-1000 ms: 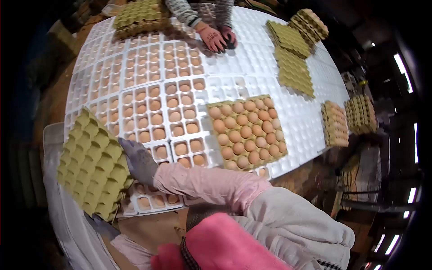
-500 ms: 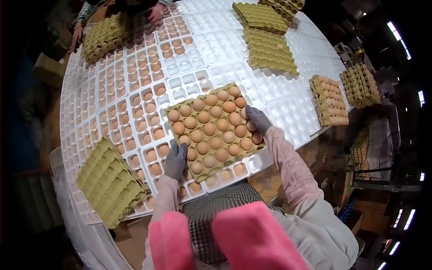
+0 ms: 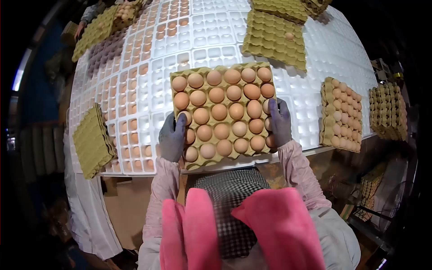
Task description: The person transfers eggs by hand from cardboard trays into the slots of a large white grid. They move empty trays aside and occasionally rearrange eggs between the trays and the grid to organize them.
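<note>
A moulded pulp egg tray (image 3: 213,162) filled with brown eggs (image 3: 219,112) is held in front of me, over the near edge of the white table covering. My left hand (image 3: 173,137), in a grey glove, grips the tray's left side, its thumb over the rim beside an egg. On the right side, my gloved right hand (image 3: 280,122) has closed round the opposite edge. The fingers under the tray are hidden. Beneath and behind it spread white moulded trays (image 3: 213,36) with square hollows; many on the left hold eggs (image 3: 133,123).
Stacked pulp trays (image 3: 92,139) lie at the table's left edge. More pulp trays (image 3: 272,40) lie at the back, one with a single egg (image 3: 289,36). Another full egg tray (image 3: 340,114) and a tray stack (image 3: 388,110) stand right. Another person's hand (image 3: 80,29) shows far left.
Both hands have turned the full egg tray squarer to me, and it sits closer. The view has swung round. At the far left, the other person's tray with eggs has come into view.
</note>
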`<action>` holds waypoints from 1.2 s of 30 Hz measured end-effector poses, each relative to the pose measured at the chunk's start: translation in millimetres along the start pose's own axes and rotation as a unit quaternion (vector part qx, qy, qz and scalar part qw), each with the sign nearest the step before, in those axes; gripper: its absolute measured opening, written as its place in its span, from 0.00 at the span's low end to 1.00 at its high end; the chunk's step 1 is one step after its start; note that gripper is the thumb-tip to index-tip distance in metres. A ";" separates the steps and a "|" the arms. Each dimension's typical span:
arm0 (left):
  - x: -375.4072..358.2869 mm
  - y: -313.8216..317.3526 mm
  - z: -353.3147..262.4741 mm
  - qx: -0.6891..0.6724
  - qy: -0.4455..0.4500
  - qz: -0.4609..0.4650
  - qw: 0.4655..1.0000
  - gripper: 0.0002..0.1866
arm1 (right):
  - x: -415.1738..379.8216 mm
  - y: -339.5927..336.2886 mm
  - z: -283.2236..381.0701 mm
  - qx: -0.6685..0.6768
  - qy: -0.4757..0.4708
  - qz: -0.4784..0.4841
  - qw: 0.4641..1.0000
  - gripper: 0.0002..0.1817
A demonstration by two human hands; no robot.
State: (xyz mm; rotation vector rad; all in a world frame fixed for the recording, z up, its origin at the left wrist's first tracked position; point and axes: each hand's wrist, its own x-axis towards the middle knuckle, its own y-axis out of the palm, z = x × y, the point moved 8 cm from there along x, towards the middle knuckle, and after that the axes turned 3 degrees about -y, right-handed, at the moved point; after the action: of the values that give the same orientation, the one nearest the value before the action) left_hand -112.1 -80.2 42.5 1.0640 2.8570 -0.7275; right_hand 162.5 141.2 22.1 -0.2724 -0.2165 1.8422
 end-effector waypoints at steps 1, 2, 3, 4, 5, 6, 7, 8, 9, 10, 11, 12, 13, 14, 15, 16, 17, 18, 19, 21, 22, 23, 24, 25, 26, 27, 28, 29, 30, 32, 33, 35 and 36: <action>3.2 23.2 4.7 -0.022 -0.002 0.014 1.000 0.22 | 8.7 -11.0 -7.3 -0.006 0.009 0.000 1.000 0.23; 9.2 44.6 19.9 -0.004 -0.016 0.040 0.999 0.24 | 16.8 -22.3 -13.1 -0.012 0.018 0.000 1.000 0.23; 14.7 64.4 34.4 -0.003 -0.014 0.055 0.998 0.25 | 24.6 -32.0 -20.8 -0.018 0.027 0.000 0.999 0.22; 13.7 74.7 32.5 0.028 -0.019 0.070 0.997 0.25 | 32.7 -38.7 -30.5 -0.047 0.007 0.006 0.999 0.22; 11.1 84.1 32.3 0.060 -0.025 0.087 0.994 0.25 | 39.7 -40.7 -46.4 -0.057 0.007 0.025 0.998 0.24; 7.2 87.5 39.1 0.021 -0.039 0.097 0.994 0.25 | 44.5 -45.8 -59.6 -0.080 0.005 0.069 0.994 0.25; 4.4 86.3 48.1 -0.018 -0.052 0.105 0.993 0.25 | 47.3 -49.7 -63.6 -0.102 0.003 0.112 0.988 0.26; 2.2 74.8 56.6 0.000 -0.068 0.091 0.994 0.25 | 37.7 -56.6 -36.3 -0.060 -0.056 0.156 0.984 0.26; -16.2 61.7 23.1 0.011 -0.022 0.073 0.997 0.25 | 29.2 -71.9 -26.7 -0.094 -0.032 0.157 0.983 0.26; -32.2 50.9 -6.7 0.140 0.078 0.061 0.985 0.24 | 18.1 -85.3 -11.9 -0.143 -0.078 0.164 0.973 0.24; -47.9 53.7 -27.6 0.220 0.169 0.103 0.955 0.23 | 6.6 -96.1 -3.0 -0.189 -0.127 0.170 0.959 0.24; -61.6 65.2 -21.6 0.266 0.207 0.152 0.929 0.23 | -8.3 -95.7 -6.1 -0.222 -0.154 0.225 0.936 0.24; -74.4 76.5 -14.3 0.311 0.243 0.198 0.897 0.23 | -24.0 -92.0 -10.8 -0.254 -0.182 0.282 0.907 0.25; -86.5 85.9 -23.2 0.384 0.268 0.183 0.864 0.23 | -38.7 -84.9 -13.0 -0.275 -0.224 0.301 0.885 0.25; -84.6 87.5 -13.4 0.388 0.263 0.179 0.865 0.24 | -49.7 -80.9 -4.5 -0.362 -0.312 0.246 0.843 0.26; -79.0 90.5 -4.0 0.392 0.259 0.174 0.865 0.25 | -47.3 -79.2 -12.3 -0.349 -0.305 0.252 0.849 0.26; -74.1 91.6 2.1 0.395 0.256 0.168 0.866 0.26 | -43.2 -78.4 -18.4 -0.337 -0.299 0.258 0.855 0.26; -73.5 86.5 7.8 0.364 0.238 0.177 0.883 0.27 | -34.4 -88.1 -29.4 -0.274 -0.198 0.254 0.906 0.26; -70.3 74.2 18.5 0.232 0.164 0.168 0.944 0.27 | -29.9 -98.3 -42.0 -0.206 -0.093 0.247 0.942 0.25; -69.9 52.5 44.1 -0.046 0.010 0.134 0.990 0.26 | -20.0 -113.0 -54.7 -0.002 0.052 0.194 0.980 0.21; -69.7 41.5 49.2 -0.212 -0.058 0.077 0.972 0.24 | -12.5 -118.4 -56.0 0.129 0.089 0.149 0.976 0.18; -69.5 45.2 45.3 -0.392 -0.090 0.084 0.911 0.24 | -10.4 -122.5 -60.7 0.258 0.130 0.100 0.952 0.17; -68.2 49.5 38.6 -0.393 -0.108 0.093 0.908 0.22 | 2.2 -113.9 -46.1 0.215 0.011 0.167 0.962 0.16; -62.2 56.3 27.8 -0.395 -0.125 0.101 0.904 0.21 | 5.6 -102.9 -43.5 0.108 0.057 0.194 0.973 0.14; -52.1 69.2 21.4 -0.159 -0.049 0.162 0.973 0.18 | 9.2 -89.0 -16.9 -0.064 -0.118 0.214 0.968 0.14; -55.7 90.6 7.6 -0.034 0.084 0.214 0.973 0.15 | 3.3 -72.6 4.3 -0.230 -0.289 0.221 0.903 0.16; -71.5 113.8 -24.8 0.207 0.107 0.252 0.939 0.18 | -1.3 -61.4 1.5 -0.365 -0.355 0.241 0.826 0.20; -84.0 127.3 -29.2 0.364 0.218 0.219 0.878 0.23 | 0.1 -59.3 -0.5 -0.373 -0.342 0.258 0.823 0.21; -85.9 134.6 -20.6 0.415 0.233 0.216 0.853 0.25 | 2.1 -58.3 -1.2 -0.382 -0.330 0.275 0.818 0.22; -81.3 134.1 -14.3 0.435 0.219 0.210 0.848 0.27 | 14.0 -68.0 -10.1 -0.332 -0.288 0.254 0.862 0.23; -77.6 130.6 -12.1 0.406 0.190 0.211 0.869 0.27 | 19.3 -86.9 -17.5 -0.197 -0.252 0.197 0.927 0.21; -78.3 117.8 4.6 0.248 0.125 0.209 0.938 0.28 | 18.1 -112.8 -49.4 0.188 0.082 0.197 0.959 0.22; -77.0 105.2 24.2 0.116 0.089 0.196 0.970 0.29 | 8.2 -117.8 -53.7 0.322 0.129 0.166 0.923 0.23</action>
State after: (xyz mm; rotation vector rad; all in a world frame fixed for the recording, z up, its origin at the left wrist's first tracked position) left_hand 8.8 -68.3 -10.7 1.7430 2.6041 -0.9873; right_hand 284.1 182.8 3.8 -0.0850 0.6513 2.0736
